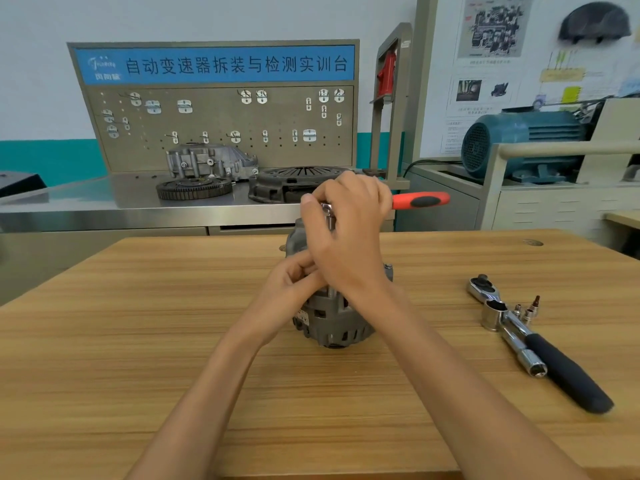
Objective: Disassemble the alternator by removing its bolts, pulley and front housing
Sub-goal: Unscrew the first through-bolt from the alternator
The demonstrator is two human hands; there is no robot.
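— Forearms come in from the near edge and meet over the grey ribbed metal alternator (332, 320), which stands on end at the middle of the light wooden workbench (138, 341). Which hand is doing what?

— Left hand (294, 282) has its fingers curled against the upper side of the housing, steadying it. Right hand (349, 230) is wrapped round the head of the red-and-black-handled ratchet (420, 200), whose socket points down at the top of the alternator; the handle sticks out to the right.

— How will it handle?

— I'd judge it heavy, stiff cast metal, top-heavy on end, so it could rock under torque. Best held low around the ribbed body, clear of the vent slots' edges.

— Anything else on the bench?

— At the right, a chrome ratchet with a black grip (540, 344) lies with loose chrome sockets (526, 311) just beside it, well apart from the alternator.
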